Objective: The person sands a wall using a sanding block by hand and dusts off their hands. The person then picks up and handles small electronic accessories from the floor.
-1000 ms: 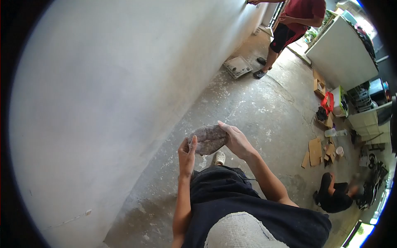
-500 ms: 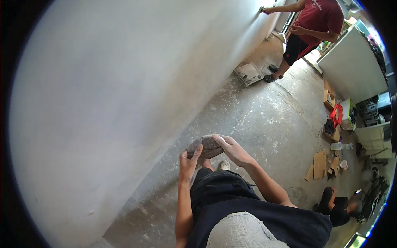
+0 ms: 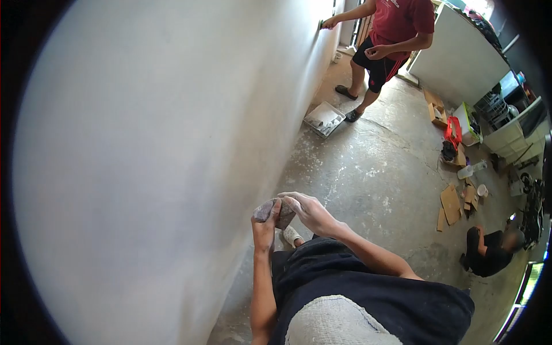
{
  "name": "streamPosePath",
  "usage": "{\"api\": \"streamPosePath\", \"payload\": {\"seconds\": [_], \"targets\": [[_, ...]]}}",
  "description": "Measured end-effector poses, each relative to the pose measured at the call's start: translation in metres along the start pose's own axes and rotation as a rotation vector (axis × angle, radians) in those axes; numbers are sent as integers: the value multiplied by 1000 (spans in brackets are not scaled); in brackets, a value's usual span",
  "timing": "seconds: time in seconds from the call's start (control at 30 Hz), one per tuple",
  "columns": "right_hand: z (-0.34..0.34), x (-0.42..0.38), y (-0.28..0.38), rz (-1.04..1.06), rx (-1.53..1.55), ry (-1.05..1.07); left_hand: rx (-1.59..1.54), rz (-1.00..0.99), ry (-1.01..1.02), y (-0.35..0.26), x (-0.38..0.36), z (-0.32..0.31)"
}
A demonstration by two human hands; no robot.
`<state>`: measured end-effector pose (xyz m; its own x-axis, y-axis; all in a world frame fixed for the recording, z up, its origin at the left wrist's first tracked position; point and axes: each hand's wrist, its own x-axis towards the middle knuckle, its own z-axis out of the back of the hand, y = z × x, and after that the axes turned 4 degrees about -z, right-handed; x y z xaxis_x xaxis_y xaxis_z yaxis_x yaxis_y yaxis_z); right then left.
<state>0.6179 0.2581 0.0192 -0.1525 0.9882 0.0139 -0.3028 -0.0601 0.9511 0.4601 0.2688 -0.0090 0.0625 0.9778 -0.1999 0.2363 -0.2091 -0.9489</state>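
A dark grey-brown piece with pale dust on it (image 3: pixel 285 215), like a folded sanding sheet or pad, is held in front of my body beside the wall. My left hand (image 3: pixel 264 231) grips its left end, the thumb lying on top. My right hand (image 3: pixel 307 211), dusty white at the fingers, is closed over its right end. The underside of the piece and some fingertips are hidden.
A pale wall (image 3: pixel 172 144) fills the left. A person in a red shirt (image 3: pixel 397 23) stands at the wall beyond a white tray (image 3: pixel 325 119). Cardboard (image 3: pixel 451 204) lies right; a person in dark clothes (image 3: pixel 489 253) crouches lower right.
The view has turned, so the tray and standing person appear further left. My right hand has moved further over the piece, closer to my left hand, and the piece looks more bunched.
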Motion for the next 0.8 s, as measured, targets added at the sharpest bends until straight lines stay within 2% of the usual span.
{"api": "streamPosePath", "payload": {"seconds": [0.03,0.07,0.2,0.3,0.37,0.47,0.63,0.7,0.73,0.8], "targets": [[-1,6,2,-161,289,36,-34,-16,-3,-3,7,0],[-4,11,-2,-160,436,10,-68,-37,-7,-5,14,-2],[-2,24,-4,-188,559,-74,-82,-41,-59,-1,40,-14],[2,39,-23,-186,546,-216,-86,-14,-96,0,64,-36],[12,52,-31,-140,528,-234,-156,33,-81,1,73,-46],[30,77,-38,34,336,-303,-323,-55,-106,11,88,-68],[83,123,-38,13,304,-198,-227,42,-170,-2,118,-100],[107,153,-49,79,238,-300,-166,63,-196,-3,131,-102],[116,170,-55,71,245,-298,-121,66,-343,-3,132,-99],[133,213,-66,102,49,-431,-40,0,-579,0,129,-85]]}}
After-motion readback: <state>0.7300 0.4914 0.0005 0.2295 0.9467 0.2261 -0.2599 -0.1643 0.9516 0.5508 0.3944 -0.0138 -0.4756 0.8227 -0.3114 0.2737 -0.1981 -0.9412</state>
